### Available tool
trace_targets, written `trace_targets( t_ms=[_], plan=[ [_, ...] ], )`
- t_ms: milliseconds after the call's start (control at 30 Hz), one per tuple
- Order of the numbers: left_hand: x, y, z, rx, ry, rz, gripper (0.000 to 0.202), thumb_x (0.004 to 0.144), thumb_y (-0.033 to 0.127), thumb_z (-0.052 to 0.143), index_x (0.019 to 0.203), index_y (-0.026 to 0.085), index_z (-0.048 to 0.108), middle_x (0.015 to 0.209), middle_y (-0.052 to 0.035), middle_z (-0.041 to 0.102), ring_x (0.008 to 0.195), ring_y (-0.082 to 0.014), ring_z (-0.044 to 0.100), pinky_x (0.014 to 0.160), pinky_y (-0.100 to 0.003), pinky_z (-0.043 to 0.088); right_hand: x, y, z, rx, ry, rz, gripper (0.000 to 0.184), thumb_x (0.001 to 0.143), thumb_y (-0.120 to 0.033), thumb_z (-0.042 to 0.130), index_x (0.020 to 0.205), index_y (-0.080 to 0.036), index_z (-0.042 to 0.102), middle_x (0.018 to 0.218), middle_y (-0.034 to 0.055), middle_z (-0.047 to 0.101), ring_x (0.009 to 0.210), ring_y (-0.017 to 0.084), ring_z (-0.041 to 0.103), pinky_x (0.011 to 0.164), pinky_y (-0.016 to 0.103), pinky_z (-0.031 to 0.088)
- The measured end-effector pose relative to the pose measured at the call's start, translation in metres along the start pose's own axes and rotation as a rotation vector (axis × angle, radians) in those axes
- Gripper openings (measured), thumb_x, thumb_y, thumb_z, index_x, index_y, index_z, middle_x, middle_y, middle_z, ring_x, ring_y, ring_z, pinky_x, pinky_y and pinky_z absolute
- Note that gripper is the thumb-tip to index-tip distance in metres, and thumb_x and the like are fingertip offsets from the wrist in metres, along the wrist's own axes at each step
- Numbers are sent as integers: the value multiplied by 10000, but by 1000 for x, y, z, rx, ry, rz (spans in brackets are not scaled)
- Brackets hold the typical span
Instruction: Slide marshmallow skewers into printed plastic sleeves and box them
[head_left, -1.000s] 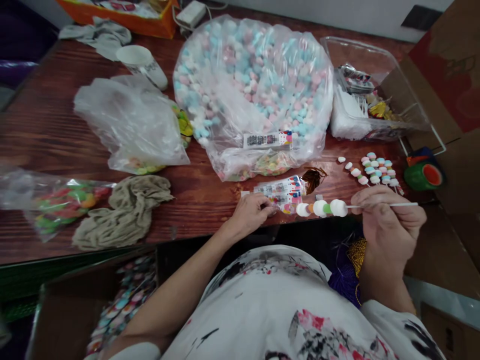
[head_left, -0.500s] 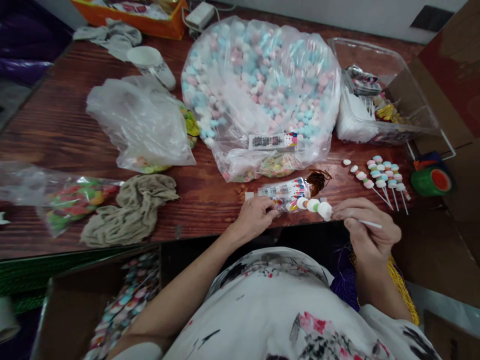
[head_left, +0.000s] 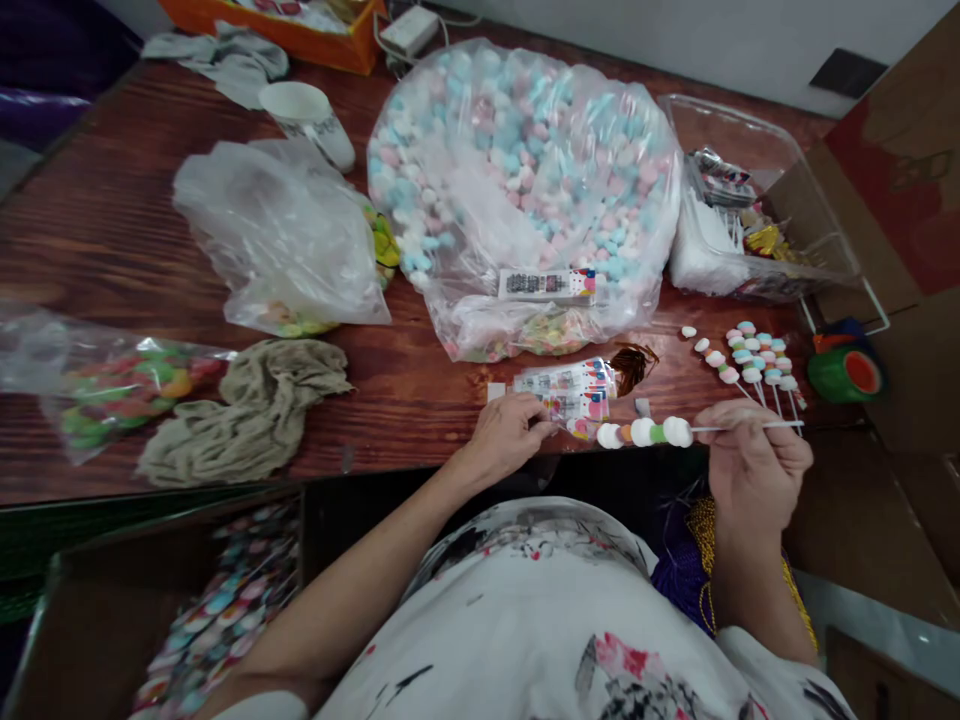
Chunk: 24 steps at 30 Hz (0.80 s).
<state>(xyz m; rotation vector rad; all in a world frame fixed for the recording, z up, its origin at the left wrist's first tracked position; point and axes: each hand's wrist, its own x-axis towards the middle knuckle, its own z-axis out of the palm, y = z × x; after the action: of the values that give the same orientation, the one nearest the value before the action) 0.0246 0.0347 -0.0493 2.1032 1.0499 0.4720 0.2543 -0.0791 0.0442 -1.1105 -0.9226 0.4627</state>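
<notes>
Between the thumb and fingers of my right hand [head_left: 759,468] is the white stick of a marshmallow skewer [head_left: 645,433]. It lies nearly level, threaded with white, orange and green pieces, its candy end pointing left. My left hand [head_left: 510,432] rests at the table's front edge, its fingers closed on the near left end of a clear printed bag [head_left: 589,404]. More printed bags [head_left: 553,379] lie just beyond it. The skewer's tip is close to the bag's open-looking right side; whether they touch I cannot tell. Brown twist ties [head_left: 632,368] lie behind.
A large bag of marshmallows [head_left: 480,160] fills the back. Finished skewers [head_left: 759,350] and green tape [head_left: 846,374] lie right, below a clear bin [head_left: 810,265]. Leftward are a plastic bag [head_left: 274,235], a cup [head_left: 307,120], a cloth [head_left: 247,415] and gummy candy [head_left: 135,390].
My right hand has moved slightly right and turned the skewer more level, so more of its stick shows. My left hand stays at the bag. The whole view has shifted a little.
</notes>
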Motion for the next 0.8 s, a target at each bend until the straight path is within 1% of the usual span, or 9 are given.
trace_targets(
  t_ms=[133, 267, 333, 433, 600, 700, 800],
  plan=[
    [0, 1, 0, 25, -7, 13, 177, 793, 220, 673, 631, 164, 625, 669, 1, 617, 673, -136, 546, 637, -255, 365, 6, 7, 1, 33, -52, 70, 142, 834, -184, 638, 731, -160, 732, 713, 44, 679, 652, 157, 626, 541, 272, 469],
    [-2, 2, 0, 55, 0, 84, 169, 805, 191, 640, 639, 166, 615, 677, -7, 614, 692, -145, 547, 668, -268, 383, 16, 8, 7, 45, -132, 134, 130, 836, -217, 658, 741, -179, 738, 700, 23, 673, 655, 140, 627, 551, 258, 480],
    [-4, 3, 0, 76, 8, 128, 161, 815, 174, 615, 654, 172, 614, 690, -11, 614, 709, -152, 547, 680, -274, 391, 20, 8, 11, 26, -156, 144, 136, 838, -219, 661, 730, -183, 735, 701, 23, 678, 670, 140, 636, 538, 245, 476],
    [-6, 4, 1, 136, 19, 204, 162, 830, 149, 573, 675, 182, 606, 709, -16, 611, 721, -161, 531, 681, -283, 391, 23, 7, 15, -33, -175, 113, 128, 836, -229, 665, 737, -187, 735, 721, 24, 691, 655, 138, 636, 537, 251, 490],
    [-9, 3, 5, 239, 16, 337, 194, 844, 88, 499, 710, 172, 612, 756, -49, 613, 754, -181, 514, 692, -304, 397, 25, 4, 19, -145, -204, 1, 112, 838, -246, 662, 763, -208, 736, 739, 25, 706, 749, 180, 673, 655, 327, 556],
    [-11, 0, 10, 287, 30, 402, 222, 846, 64, 467, 726, 163, 626, 776, -67, 613, 769, -191, 509, 694, -314, 398, 24, -1, 20, -215, -297, -30, 109, 848, -239, 646, 788, -223, 736, 752, 25, 716, 769, 192, 686, 692, 350, 561],
    [-11, -3, 12, 315, 41, 452, 233, 838, 43, 458, 739, 162, 632, 787, -70, 613, 766, -191, 507, 693, -314, 399, 23, -6, 19, -198, -468, -65, 116, 849, -209, 634, 806, -217, 741, 756, 33, 723, 746, 197, 687, 699, 367, 556]
  ],
)
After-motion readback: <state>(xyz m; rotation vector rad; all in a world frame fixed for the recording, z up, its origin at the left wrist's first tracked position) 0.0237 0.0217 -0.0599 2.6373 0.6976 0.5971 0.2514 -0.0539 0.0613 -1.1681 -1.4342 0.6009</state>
